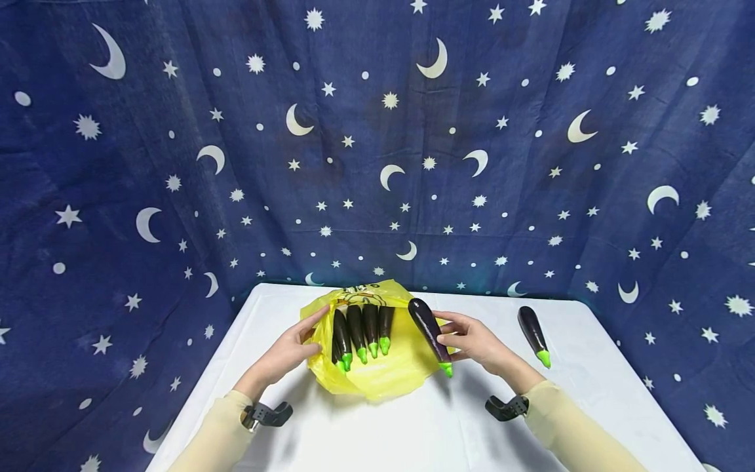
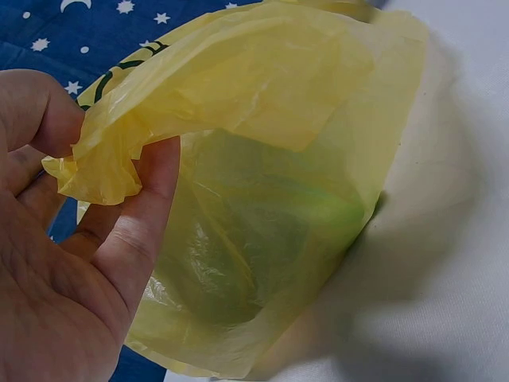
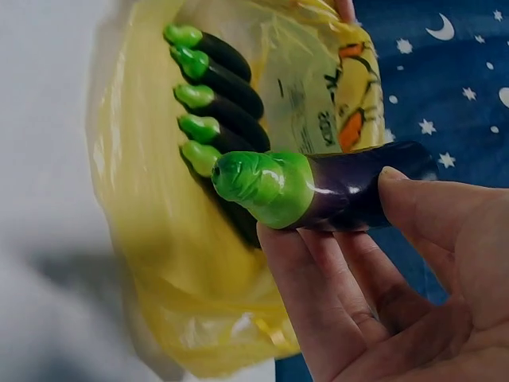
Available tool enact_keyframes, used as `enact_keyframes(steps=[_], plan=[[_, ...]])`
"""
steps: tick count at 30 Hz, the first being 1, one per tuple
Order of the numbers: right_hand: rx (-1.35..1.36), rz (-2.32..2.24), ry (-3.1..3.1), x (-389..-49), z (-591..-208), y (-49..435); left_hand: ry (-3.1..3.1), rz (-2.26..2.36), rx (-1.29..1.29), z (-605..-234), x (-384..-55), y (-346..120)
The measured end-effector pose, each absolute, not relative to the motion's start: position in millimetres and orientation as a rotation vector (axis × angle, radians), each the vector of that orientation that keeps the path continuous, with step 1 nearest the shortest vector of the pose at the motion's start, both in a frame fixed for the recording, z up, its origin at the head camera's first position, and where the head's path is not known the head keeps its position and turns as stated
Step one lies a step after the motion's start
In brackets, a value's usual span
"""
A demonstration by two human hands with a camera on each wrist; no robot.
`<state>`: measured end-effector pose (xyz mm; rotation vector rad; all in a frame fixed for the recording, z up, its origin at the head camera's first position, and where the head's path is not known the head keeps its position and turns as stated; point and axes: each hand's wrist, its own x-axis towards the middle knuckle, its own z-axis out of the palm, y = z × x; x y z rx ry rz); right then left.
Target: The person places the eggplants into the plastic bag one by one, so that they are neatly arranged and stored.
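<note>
A yellow plastic bag (image 1: 407,354) lies on the table with its mouth facing the person. Several dark purple eggplants (image 1: 370,324) with bright green stem ends lie side by side inside it. My left hand (image 1: 289,351) pinches the bag's left edge; in the left wrist view, thumb and fingers hold a bunched fold of plastic (image 2: 103,167). My right hand (image 1: 478,341) grips another eggplant (image 1: 427,328) between thumb and fingers, at the right side of the bag's mouth. In the right wrist view this eggplant's green end (image 3: 266,187) points toward the bag's interior.
One more eggplant (image 1: 533,334) lies on the white table (image 1: 596,393), right of the right hand. A dark blue curtain (image 1: 366,157) with moons and stars hangs behind and around the table. Each wrist wears a black strapped device (image 1: 268,414).
</note>
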<state>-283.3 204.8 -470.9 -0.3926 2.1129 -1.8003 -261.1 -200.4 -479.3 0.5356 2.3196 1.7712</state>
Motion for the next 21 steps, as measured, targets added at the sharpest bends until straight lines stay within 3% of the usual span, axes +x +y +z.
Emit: enact_keyframes(steps=[21], plan=[[-0.279,-1.777,2.043,-289,-503,149,2.263,1.77,0.579,-455,-248,-196]])
